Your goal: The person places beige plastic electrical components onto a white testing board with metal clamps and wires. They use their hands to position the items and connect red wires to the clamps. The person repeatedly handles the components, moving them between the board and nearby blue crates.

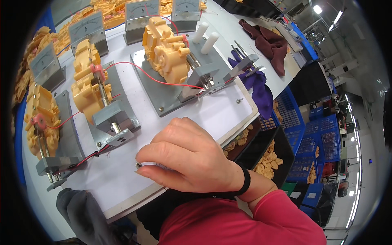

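Note:
My right hand (190,153) reaches in from the lower right, palm down, over the white board. Thumb and forefinger are pinched on a small round-ended metal piece (138,165); the hand hides the rest of it. Beyond the fingers stands a grey fixture (112,116) bearing a yellow plastic housing (87,94) with a pink knob. Farther right, a second yellow housing (167,53) sits on a larger grey base (151,92), a red wire running across it. At the left is a third yellow housing (43,112) on its own fixture. My left hand is out of view.
Several analog meters (86,32) line the back, with piled yellow parts behind them. A small screw (239,100) lies near the board's right edge. White pegs (210,43), a purple cloth (259,87) and bins of yellow parts (268,161) are to the right; dark grey fabric (83,214) is at lower left.

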Tool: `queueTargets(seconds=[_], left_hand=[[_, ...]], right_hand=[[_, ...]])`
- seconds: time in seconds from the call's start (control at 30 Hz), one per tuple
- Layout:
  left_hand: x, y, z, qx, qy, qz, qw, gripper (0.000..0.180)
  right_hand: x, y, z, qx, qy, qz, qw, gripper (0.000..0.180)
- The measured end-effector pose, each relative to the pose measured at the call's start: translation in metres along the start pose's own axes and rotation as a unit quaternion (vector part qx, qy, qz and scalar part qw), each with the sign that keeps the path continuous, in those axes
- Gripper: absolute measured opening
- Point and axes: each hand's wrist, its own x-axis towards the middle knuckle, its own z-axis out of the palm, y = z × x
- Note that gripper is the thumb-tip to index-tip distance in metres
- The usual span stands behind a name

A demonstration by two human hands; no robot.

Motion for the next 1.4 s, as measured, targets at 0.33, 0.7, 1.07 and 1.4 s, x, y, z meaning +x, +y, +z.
queueTargets(seconds=[0.33, 0.7, 1.07, 1.4], left_hand=[[-0.001, 0.01, 0.007, -0.01, 0.034, -0.046, 0.998, 0.015], [0.009, 0.028, 0.01, 0.018, 0.052, 0.024, 0.998, 0.024], [0.013, 0.023, 0.004, 0.045, 0.044, 0.048, 0.997, 0.026], [0.016, 0.023, 0.006, 0.04, 0.059, 0.054, 0.996, 0.022]], right_hand=[[-0.001, 0.003, -0.002, 0.009, 0.002, -0.004, 1.0, 0.025], [0.001, -0.004, -0.004, -0.026, -0.038, 0.02, 0.999, 0.022], [0.002, -0.009, -0.004, -0.053, -0.057, 0.024, 0.997, 0.024], [0.001, -0.009, -0.003, -0.054, -0.05, 0.028, 0.997, 0.024]])
